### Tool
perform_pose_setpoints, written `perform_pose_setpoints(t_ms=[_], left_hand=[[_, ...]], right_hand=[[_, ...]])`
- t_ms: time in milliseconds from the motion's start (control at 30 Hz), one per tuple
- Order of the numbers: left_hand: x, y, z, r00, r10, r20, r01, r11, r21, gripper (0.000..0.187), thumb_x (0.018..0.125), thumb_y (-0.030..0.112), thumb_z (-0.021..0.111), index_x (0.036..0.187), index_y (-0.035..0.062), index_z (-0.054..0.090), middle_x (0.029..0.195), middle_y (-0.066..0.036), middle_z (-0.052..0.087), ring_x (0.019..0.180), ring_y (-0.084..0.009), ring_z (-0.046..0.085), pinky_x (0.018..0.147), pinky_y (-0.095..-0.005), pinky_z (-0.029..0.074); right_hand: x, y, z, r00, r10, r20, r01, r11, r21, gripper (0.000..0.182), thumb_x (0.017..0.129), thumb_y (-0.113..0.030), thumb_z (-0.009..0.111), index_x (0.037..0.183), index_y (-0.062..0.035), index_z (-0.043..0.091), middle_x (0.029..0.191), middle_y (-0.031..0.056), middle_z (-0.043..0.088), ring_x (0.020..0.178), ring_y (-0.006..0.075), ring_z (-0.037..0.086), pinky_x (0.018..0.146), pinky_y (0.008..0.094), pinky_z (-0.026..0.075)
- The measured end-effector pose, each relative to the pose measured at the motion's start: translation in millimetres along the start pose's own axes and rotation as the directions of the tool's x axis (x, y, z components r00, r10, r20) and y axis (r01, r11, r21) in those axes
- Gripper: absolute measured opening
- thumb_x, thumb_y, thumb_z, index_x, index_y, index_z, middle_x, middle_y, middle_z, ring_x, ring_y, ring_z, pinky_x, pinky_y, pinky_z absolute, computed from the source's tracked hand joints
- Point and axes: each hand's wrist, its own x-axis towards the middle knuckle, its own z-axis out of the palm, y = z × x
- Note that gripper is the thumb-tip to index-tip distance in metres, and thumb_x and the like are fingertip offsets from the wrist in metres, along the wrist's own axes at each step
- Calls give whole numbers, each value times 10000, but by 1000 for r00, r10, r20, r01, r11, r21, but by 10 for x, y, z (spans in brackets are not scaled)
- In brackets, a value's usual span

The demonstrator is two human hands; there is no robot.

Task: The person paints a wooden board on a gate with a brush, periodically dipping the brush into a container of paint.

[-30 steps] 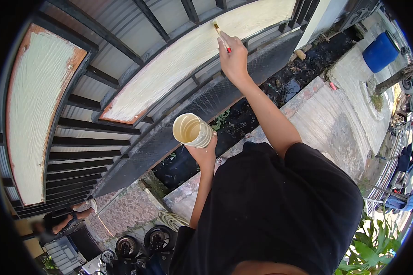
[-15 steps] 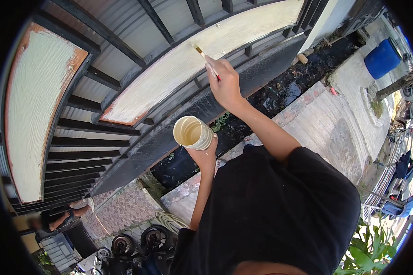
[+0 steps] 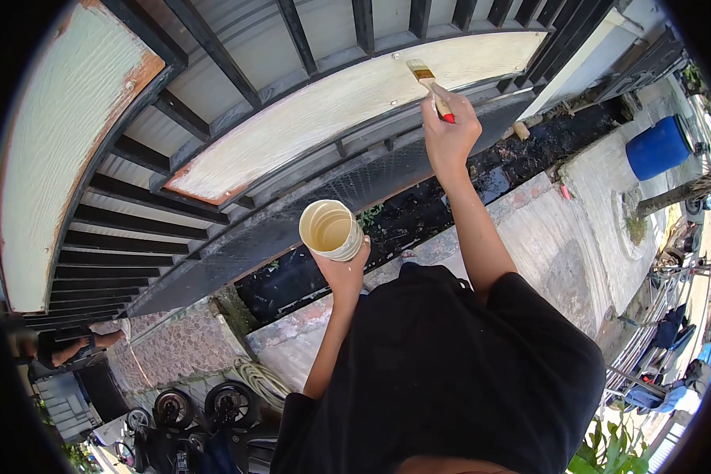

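Observation:
My right hand [image 3: 453,134] is closed around the handle of a paintbrush [image 3: 423,74], which has a red handle end. Its pale bristles lie at the upper right part of a long cream-painted board [image 3: 316,114] fixed to a dark metal fence. My left hand [image 3: 344,272] grips a cream cup [image 3: 329,229] from below and the side, tilted so its inside shows, with pale paint coating its walls. Reddish-brown wood shows at the board's lower left end. A second painted board [image 3: 71,142] with bare brown edges is at the left.
Black metal bars [image 3: 205,55] surround the boards. A dark, wet ditch [image 3: 403,229] runs below the fence, beside a concrete walkway [image 3: 529,229]. A blue barrel [image 3: 657,148] stands at the right. Motorcycles [image 3: 229,407], a coiled hose [image 3: 262,381] and another person [image 3: 71,347] are at the lower left.
My right hand has moved the paintbrush to the right along the long board, and the brush's broad side now faces me. My left hand still holds the cup. The view has shifted slightly.

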Motion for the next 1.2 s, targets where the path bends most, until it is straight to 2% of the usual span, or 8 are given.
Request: perform_pose_setpoints(t_ms=[167,200,333,433,500,700,967,1200], left_hand=[[-22,25,85,999,-32,-27,32,999,-20,695,809,22,896,1383,-4,506,1291,-127,670,1184,-224,681,1093,-391,506],[-29,36,96,998,-35,-42,35,999,-4,704,807,28,900,1388,-4,504,1305,-128,665,1195,-223,676,1096,-393,506],[-53,-23,81,997,-48,-55,48,999,-1,735,804,41,906,1411,-1,493,1322,-132,655,1208,-224,669,1095,-392,507],[-55,-56,49,998,-52,-46,52,999,-6,762,804,49,908,1432,2,479,1329,-132,649,1214,-227,666,1097,-388,505],[-51,-47,34,997,-64,-37,65,998,20,781,802,53,911,1442,1,467,1333,-134,644,1218,-228,663,1099,-389,505],[-47,-30,7,994,-105,-20,106,993,42,887,792,32,916,1491,-2,372,1384,-163,586,1289,-252,610,1129,-406,475],[-37,-75,25,997,-64,-37,65,998,20,764,801,48,913,1425,0,475,1313,-133,654,1205,-224,669,1083,-384,517],[-53,-95,-35,997,-71,-33,70,997,-12,750,806,37,912,1419,-1,483,1312,-126,656,1199,-217,670,1078,-378,519]], right_hand=[[-14,-20,158,993,107,-53,-105,994,42,234,910,-72,839,1116,37,812,936,184,751,798,290,744,737,377,571],[11,11,193,996,22,-85,-23,1000,-8,218,971,-57,789,1146,71,799,930,128,730,648,155,717,586,284,576],[89,-86,291,995,58,-87,-59,998,-11,225,973,-52,784,1151,85,790,945,140,730,647,165,724,590,291,583],[69,-223,342,960,280,-21,-275,954,115,215,925,-61,811,1106,55,803,926,201,735,796,328,749,735,415,581],[0,-138,411,998,50,-24,-50,999,-7,220,921,-49,812,1116,53,799,943,193,727,799,314,745,714,411,582],[-95,-168,352,990,-141,-13,140,986,-88,201,946,-56,804,1122,42,802,968,161,740,794,252,751,687,363,589],[-109,-271,411,982,-167,86,175,980,-96,232,910,-61,821,1124,30,805,954,179,736,818,319,737,737,396,583],[-42,-103,380,988,-146,-42,137,977,-163,247,922,-45,808,1157,30,798,979,178,724,831,321,736,726,408,584]])
